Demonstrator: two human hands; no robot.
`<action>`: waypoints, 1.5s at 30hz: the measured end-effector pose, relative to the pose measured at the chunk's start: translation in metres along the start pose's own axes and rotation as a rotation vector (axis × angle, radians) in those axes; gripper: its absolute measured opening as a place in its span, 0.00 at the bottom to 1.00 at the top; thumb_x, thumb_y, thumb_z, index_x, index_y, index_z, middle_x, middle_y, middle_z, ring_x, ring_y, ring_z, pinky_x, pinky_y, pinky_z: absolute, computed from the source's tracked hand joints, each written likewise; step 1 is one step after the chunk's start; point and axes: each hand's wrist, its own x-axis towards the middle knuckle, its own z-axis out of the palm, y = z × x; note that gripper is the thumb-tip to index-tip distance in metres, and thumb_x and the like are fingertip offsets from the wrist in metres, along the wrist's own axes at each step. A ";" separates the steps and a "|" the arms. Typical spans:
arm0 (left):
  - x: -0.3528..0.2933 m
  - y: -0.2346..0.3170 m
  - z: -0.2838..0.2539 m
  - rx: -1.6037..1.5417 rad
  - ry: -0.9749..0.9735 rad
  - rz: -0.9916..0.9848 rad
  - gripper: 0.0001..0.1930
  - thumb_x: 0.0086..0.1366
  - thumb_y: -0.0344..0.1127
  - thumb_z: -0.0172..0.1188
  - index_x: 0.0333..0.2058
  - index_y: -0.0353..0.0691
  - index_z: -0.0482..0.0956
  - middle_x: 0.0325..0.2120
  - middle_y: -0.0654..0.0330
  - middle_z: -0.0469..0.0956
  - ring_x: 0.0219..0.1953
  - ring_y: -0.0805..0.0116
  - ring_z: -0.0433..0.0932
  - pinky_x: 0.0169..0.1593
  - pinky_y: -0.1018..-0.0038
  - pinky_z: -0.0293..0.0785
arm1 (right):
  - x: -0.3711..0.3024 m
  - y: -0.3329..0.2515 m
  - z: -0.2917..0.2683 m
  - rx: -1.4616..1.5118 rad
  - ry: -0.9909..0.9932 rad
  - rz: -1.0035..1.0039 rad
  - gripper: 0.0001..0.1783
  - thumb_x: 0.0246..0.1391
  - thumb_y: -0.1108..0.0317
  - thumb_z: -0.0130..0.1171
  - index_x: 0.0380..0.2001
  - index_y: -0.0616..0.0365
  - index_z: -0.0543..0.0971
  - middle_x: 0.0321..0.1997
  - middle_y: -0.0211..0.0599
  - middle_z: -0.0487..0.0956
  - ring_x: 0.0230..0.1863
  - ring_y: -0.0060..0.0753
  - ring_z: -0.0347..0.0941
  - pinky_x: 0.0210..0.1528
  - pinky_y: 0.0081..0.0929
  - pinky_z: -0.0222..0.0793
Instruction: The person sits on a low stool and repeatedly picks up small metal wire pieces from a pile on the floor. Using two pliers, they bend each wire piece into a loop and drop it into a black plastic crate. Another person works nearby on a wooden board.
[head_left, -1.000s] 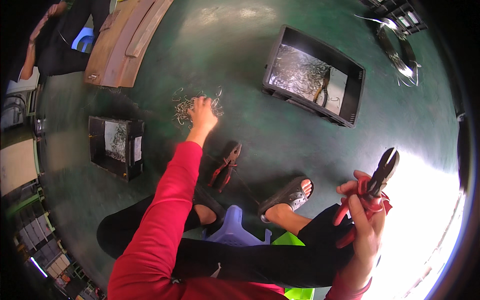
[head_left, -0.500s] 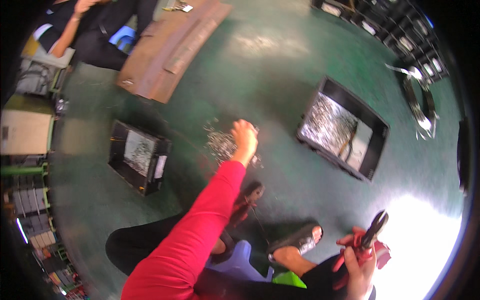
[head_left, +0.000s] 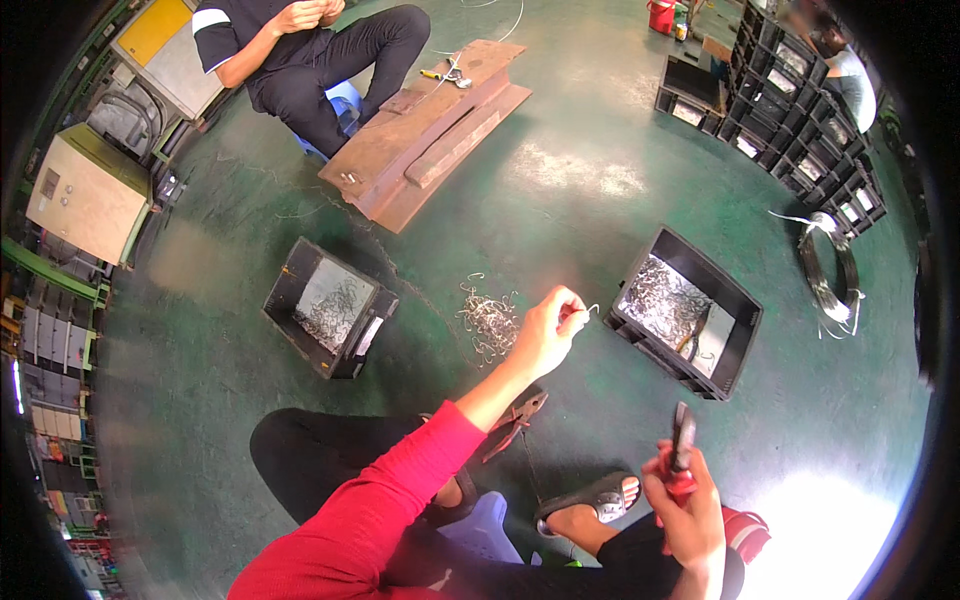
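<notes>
My left hand [head_left: 545, 335] pinches a small bent wire hook [head_left: 594, 309], its curved end sticking out past the fingertips. It hovers between a pile of similar wire hooks [head_left: 490, 327] on the floor and the black crate [head_left: 655, 347] to the right, which has many metal pieces inside. Near my right leg, my right hand [head_left: 695, 520] is wrapped round red-handled pliers [head_left: 683, 445], dark jaws pointing up; they are apart from the hook. Another pair of pliers [head_left: 516, 424] lies on the floor near my left foot.
At the left stands a smaller black crate [head_left: 340, 362] with metal pieces. A rusty steel beam [head_left: 400, 150] lies ahead, beside a seated person [head_left: 300, 70]. Stacked black crates [head_left: 780, 110] and a wire coil [head_left: 830, 265] are at the right. A pale purple stool [head_left: 487, 530] is beneath me.
My left hand has come away from the pile toward the right crate, and a hook now shows in its fingers. The pliers in my right hand have turned more upright. The whole view has shifted.
</notes>
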 end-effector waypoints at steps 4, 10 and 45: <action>-0.038 0.067 -0.020 -0.351 -0.162 -0.186 0.14 0.65 0.31 0.57 0.49 0.37 0.76 0.34 0.64 0.78 0.35 0.78 0.76 0.37 0.80 0.73 | -0.004 -0.010 0.002 -0.061 -0.191 -0.004 0.19 0.55 0.70 0.60 0.49 0.62 0.71 0.33 0.29 0.76 0.20 0.14 0.64 0.21 0.16 0.60; -0.081 0.117 -0.036 -0.432 -0.208 -0.202 0.09 0.65 0.31 0.57 0.42 0.34 0.79 0.30 0.63 0.79 0.33 0.76 0.77 0.35 0.79 0.74 | 0.001 -0.005 0.004 -0.122 -0.248 -0.002 0.19 0.53 0.61 0.62 0.44 0.61 0.74 0.33 0.36 0.77 0.35 0.25 0.72 0.42 0.25 0.68; -0.129 0.136 -0.050 -0.266 -0.332 -0.186 0.11 0.69 0.28 0.50 0.46 0.34 0.77 0.20 0.66 0.72 0.18 0.83 0.64 0.21 0.85 0.60 | -0.004 0.000 0.028 -0.261 -0.272 -0.043 0.12 0.55 0.65 0.61 0.36 0.64 0.76 0.24 0.30 0.76 0.27 0.20 0.68 0.33 0.23 0.67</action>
